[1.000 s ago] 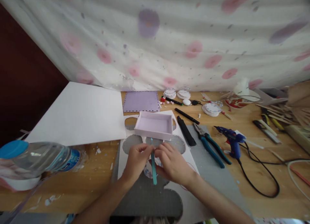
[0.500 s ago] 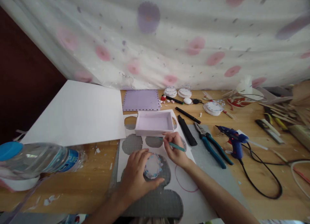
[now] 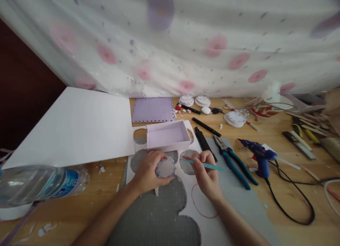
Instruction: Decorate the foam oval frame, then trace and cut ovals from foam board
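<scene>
My left hand (image 3: 150, 173) curls its fingers and thumb around a small round white disc (image 3: 165, 167) with a blue-dotted rim. In my right hand (image 3: 207, 177) is a slim teal stick-like tool (image 3: 212, 166), its pale tip directed left toward the disc but apart from it. Both hands are over a white sheet (image 3: 187, 184) with round holes cut out, lying on a grey cutting mat (image 3: 156, 214). A red circle (image 3: 193, 200) is drawn on the sheet beside my right wrist. Just beyond the hands stands a shallow pale lilac box (image 3: 167, 134).
Pliers (image 3: 233, 161), a blue glue gun (image 3: 260, 157) and black pens (image 3: 205, 126) lie to the right. A plastic bottle (image 3: 47, 182) and a large white board (image 3: 79, 125) occupy the left. Similar stacked discs (image 3: 235, 118) sit at the back before a flowered curtain (image 3: 186, 44).
My left hand has carried the disc away from me, toward the box. My right hand has shifted right and slightly nearer, and its tool lies at a flatter angle.
</scene>
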The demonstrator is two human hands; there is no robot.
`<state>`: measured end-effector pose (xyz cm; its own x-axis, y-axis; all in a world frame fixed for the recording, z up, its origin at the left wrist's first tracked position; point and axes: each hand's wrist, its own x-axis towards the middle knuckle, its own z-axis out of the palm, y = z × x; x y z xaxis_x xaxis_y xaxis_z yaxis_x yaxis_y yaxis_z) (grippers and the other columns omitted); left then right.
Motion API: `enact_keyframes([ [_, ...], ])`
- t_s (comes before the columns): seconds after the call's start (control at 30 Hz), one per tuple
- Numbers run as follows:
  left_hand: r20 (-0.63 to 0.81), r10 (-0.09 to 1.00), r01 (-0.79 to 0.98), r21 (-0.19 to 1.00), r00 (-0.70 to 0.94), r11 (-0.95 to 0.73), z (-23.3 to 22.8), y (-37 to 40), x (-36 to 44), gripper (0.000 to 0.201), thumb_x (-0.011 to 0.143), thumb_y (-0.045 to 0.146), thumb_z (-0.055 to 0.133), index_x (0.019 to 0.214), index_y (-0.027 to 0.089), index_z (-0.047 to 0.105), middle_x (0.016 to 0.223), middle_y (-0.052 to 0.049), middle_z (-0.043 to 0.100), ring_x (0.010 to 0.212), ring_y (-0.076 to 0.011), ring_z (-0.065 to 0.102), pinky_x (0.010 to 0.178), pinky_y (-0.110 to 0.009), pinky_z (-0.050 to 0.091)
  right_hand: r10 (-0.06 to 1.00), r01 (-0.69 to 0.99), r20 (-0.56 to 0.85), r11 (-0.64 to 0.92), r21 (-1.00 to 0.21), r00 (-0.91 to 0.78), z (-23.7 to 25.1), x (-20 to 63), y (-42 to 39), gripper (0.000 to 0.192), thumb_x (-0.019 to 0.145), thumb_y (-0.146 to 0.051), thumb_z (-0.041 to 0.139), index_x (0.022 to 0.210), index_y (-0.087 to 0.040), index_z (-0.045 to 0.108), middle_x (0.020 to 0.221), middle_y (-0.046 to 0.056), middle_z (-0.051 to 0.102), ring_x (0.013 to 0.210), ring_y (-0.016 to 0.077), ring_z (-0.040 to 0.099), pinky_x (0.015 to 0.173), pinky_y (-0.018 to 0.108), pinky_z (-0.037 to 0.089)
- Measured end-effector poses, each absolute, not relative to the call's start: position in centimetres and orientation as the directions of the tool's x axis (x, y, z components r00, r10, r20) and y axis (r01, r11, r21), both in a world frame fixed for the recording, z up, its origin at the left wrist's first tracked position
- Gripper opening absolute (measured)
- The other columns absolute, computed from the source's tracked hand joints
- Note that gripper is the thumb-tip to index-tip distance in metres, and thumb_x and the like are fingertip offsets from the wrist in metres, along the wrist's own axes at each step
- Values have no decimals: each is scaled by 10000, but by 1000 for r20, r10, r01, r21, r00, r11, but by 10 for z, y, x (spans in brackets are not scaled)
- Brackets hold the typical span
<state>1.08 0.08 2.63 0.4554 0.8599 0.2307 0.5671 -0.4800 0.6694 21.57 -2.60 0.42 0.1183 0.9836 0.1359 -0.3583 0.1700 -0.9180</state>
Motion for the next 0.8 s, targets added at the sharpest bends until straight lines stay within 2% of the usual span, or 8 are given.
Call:
enact_keyframes([
  [0.1, 199, 864, 589, 660, 462, -467, 16, 6, 9, 507, 561, 318, 794, 989, 199, 548, 972, -58, 629, 913, -269, 574, 833, -412, 442, 987, -319, 143, 159, -934, 75, 3, 212, -28, 201, 931, -291, 554, 831, -253, 383, 731, -48, 436, 788, 136, 557, 888, 375, 478],
  [0.27, 224, 816, 484, 711, 532, -511, 16, 8, 2, 677, 577, 346, 760, 1195, 217, 514, 1171, -99, 593, 1081, -305, 548, 944, -437, 418, 982, -269, 188, 180, -946, -4, 7, 205, -28, 170, 958, -258, 487, 841, -261, 364, 703, -43, 397, 791, 152, 522, 863, 377, 467],
  [0.4, 246, 763, 439, 696, 598, -568, 16, 9, -1, 553, 669, 295, 718, 1193, 244, 550, 1191, -91, 604, 1106, -287, 548, 977, -438, 403, 983, -241, 185, 178, -954, -7, 1, 202, -27, 154, 963, -244, 462, 852, -266, 358, 713, -30, 408, 805, 169, 506, 834, 375, 457],
  [0.53, 257, 764, 421, 710, 592, -565, 13, 11, -3, 447, 746, 303, 703, 1165, 240, 561, 1159, -90, 625, 1087, -262, 562, 973, -420, 416, 984, -229, 180, 172, -958, -12, -2, 200, -24, 159, 962, -235, 461, 849, -266, 353, 701, -31, 404, 757, 164, 458, 792, 343, 435],
  [0.8, 250, 769, 394, 742, 589, -543, 10, 12, -4, 458, 751, 431, 762, 1117, 218, 588, 1147, -86, 648, 1082, -242, 582, 965, -373, 426, 984, -257, 166, 147, -955, -57, -3, 199, -24, 184, 965, -231, 456, 832, -261, 331, 702, -29, 357, 689, 157, 383, 638, 289, 383],
])
